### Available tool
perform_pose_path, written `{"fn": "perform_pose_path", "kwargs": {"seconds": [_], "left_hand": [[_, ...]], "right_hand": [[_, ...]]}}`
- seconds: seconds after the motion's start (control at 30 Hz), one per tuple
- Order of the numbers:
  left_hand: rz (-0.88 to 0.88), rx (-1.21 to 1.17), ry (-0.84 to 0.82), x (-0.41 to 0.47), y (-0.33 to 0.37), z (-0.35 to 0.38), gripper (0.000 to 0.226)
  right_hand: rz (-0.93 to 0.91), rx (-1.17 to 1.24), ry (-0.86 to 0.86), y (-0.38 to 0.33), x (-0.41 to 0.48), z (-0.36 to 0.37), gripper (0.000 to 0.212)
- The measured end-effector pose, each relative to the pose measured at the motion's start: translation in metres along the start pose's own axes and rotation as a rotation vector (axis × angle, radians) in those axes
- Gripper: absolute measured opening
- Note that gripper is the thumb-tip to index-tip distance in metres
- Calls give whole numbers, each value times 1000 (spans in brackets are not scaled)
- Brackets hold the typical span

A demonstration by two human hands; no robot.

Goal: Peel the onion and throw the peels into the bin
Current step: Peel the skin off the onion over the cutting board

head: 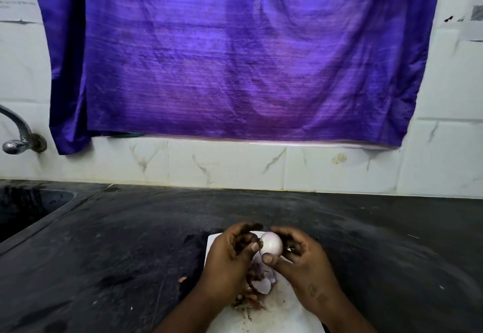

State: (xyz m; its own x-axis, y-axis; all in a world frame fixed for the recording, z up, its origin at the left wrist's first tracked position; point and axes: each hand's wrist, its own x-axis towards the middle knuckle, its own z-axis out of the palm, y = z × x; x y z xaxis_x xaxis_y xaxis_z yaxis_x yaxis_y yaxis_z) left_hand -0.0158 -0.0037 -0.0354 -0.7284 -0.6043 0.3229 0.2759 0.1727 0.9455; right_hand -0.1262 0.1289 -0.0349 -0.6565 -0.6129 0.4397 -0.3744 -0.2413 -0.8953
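Both hands are up over the white cutting board (282, 314), which lies on the dark tabletop (117, 241). The onion (271, 244) sits between them, lifted just clear of the board, and it looks almost bare: pale and smooth, with only a faint purple tinge. The right hand (300, 262) has its grip closed round the onion, thumb pressed on the near side and fingers curled behind. The left hand (230, 251) has its grip pinched at the onion's left end, thumb against what seems to be a last scrap of skin there.

The peels (258, 285) lie heaped on the board directly below, purple and papery, one pale curved piece on top.

To finish this well, I'd say pull that scrap along the curve and not straight out, so it comes away whole, while the right hand turns the onion to check the far side, which is hidden from here. Then gather the heap in one go. No bin is in sight; a sink (31, 207) and tap (18, 139) are off to the left.
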Motion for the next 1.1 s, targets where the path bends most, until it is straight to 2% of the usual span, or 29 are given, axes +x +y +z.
{"fn": "perform_pose_path", "kwargs": {"seconds": [0.1,0.27,0.33,0.43,0.53,0.67,0.83,1.1], "left_hand": [[11,23,0,-1,1,-1,38],[105,103,-2,-1,6,-5,33],[117,116,-32,-7,10,-2,33],[126,157,-4,-9,14,-3,25],[202,269,83,-3,12,-10,22],[237,351,85,-4,10,-8,20],[195,184,62,-2,12,-7,33],[179,70,65,-1,7,-3,33]], "right_hand": [[-104,-167,34,-1,-3,3,48],[-294,-630,78,-4,-9,9,49],[-308,-702,136,-3,-4,0,48],[-227,-660,201,0,2,-16,48],[-215,-524,134,-2,-4,-8,52],[-208,-406,112,-5,-5,-4,51],[-197,-383,68,-4,-4,-3,54],[-253,-419,67,-9,-7,-3,55]]}}
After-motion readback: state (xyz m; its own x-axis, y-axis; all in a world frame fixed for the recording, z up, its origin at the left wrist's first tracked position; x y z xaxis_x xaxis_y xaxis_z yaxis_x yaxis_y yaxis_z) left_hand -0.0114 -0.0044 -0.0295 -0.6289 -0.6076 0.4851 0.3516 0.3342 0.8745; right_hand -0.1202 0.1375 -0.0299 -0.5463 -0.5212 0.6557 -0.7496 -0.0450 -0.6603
